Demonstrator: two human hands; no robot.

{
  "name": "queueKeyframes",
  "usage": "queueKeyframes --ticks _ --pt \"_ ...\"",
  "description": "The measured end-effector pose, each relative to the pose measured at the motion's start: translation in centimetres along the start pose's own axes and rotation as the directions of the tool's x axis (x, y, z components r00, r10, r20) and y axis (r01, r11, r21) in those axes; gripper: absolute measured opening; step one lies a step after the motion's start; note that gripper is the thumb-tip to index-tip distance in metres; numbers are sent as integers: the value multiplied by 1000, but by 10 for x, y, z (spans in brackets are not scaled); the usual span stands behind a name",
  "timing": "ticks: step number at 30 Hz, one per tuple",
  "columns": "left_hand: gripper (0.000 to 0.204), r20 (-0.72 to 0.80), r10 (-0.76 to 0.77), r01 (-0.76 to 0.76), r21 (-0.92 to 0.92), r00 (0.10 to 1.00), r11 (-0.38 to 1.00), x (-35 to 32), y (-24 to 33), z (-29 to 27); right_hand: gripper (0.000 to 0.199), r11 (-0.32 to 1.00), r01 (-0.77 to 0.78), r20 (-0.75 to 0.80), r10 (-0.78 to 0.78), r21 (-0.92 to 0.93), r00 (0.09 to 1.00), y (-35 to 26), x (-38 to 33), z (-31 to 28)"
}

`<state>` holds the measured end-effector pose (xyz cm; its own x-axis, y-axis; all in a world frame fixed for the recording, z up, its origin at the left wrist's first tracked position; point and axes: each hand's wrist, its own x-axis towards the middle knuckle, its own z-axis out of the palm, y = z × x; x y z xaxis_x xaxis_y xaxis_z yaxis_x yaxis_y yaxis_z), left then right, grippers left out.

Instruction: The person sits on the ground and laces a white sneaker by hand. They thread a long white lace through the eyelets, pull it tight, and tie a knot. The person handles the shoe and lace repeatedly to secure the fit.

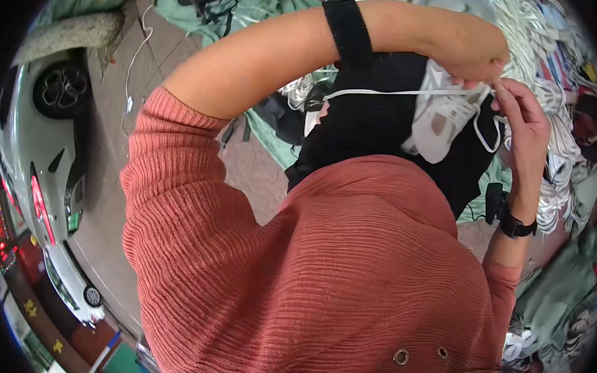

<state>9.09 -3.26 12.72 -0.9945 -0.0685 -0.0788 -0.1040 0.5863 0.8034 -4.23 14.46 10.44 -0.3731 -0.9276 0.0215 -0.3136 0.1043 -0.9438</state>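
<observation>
White lace (386,93) runs L-R across blk lap cloth (377,130); prob. best keep it flat, untwisted, w/ light, even tension. White shoe upper (446,120) on cloth's R part: rounded end (toe, apparently) twd you, long axis slanting up-R. Your L hand (478,50), past cloth's top-R edge: fingers curled, grip hidden, can't tell. Your R hand (526,122), past cloth's R edge: thumb + index pinching lace.

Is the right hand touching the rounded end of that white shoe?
Apart: the head view shows black cloth between the right hand and the shoe's rounded end.
</observation>
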Motion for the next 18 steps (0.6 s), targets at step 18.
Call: queueKeyframes --ticks 18 --pt "16 -355 -38 -122 -416 934 901 -25 -42 42 12 979 -120 -71 110 -162 991 14 8 10"
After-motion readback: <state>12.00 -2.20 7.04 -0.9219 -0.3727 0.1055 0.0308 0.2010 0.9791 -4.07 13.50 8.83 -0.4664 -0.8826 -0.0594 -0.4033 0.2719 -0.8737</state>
